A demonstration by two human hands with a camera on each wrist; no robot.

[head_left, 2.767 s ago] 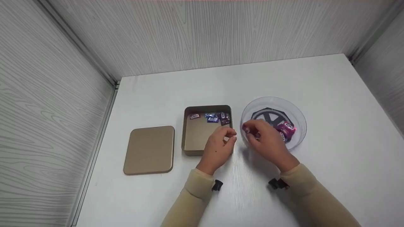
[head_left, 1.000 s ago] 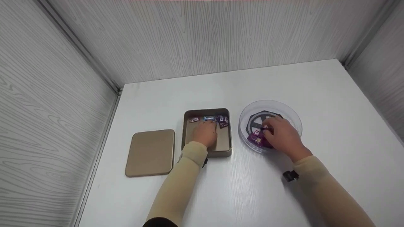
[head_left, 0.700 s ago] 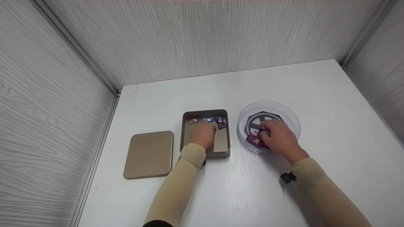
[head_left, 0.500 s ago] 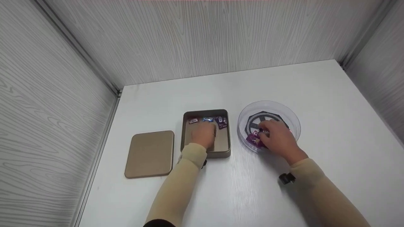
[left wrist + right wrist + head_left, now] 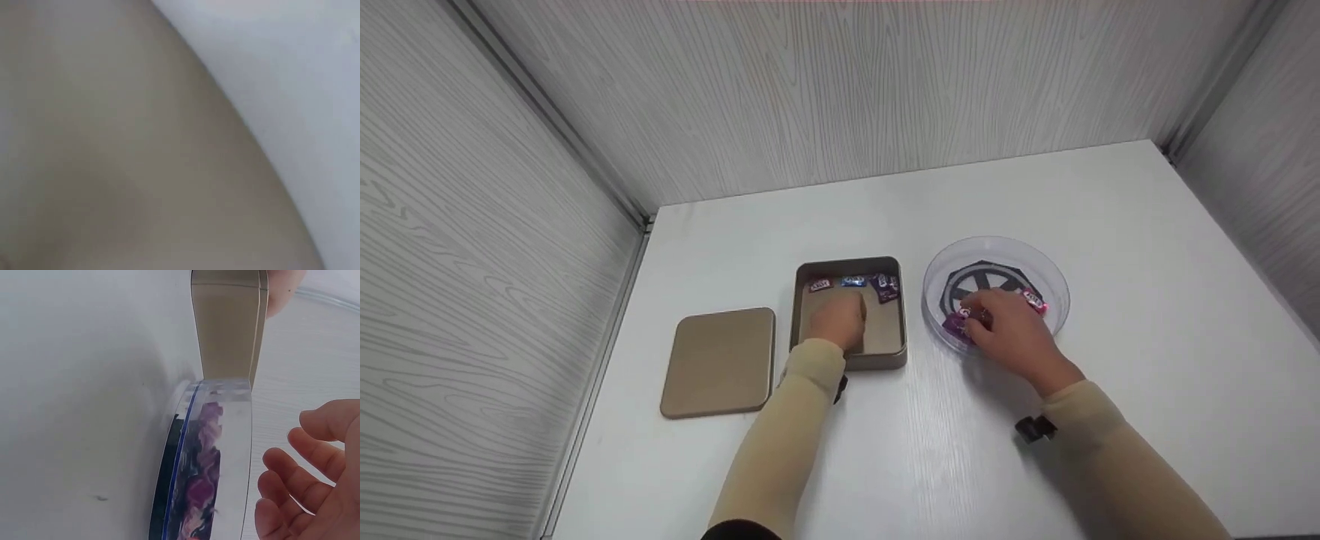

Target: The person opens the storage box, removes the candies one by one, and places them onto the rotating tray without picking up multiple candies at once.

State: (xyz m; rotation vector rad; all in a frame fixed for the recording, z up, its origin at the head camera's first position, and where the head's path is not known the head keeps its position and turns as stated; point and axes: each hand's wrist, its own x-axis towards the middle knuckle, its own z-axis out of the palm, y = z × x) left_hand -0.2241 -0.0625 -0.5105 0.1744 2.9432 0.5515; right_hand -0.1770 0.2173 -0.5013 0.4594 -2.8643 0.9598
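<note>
candies in purple wrappers (image 5: 955,325) lie handily beneath the loose, empty right hand (image 5: 1014,334); left hand (image 5: 838,321) sits inside gold rectangular metal tin (image 5: 886,361), grip hidden.

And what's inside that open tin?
The tin holds a red sweet, a blue sweet and purple sweets along its far side. The left grip covers part of the inside; anything underneath can't be seen.

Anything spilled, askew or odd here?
Nothing in the head view looks spilled or damaged: visible wrapped candies sit inside the tin box or clear round dish. The oddity is the left wrist view, mostly filled by a tan surface too blurred to identify.
</note>
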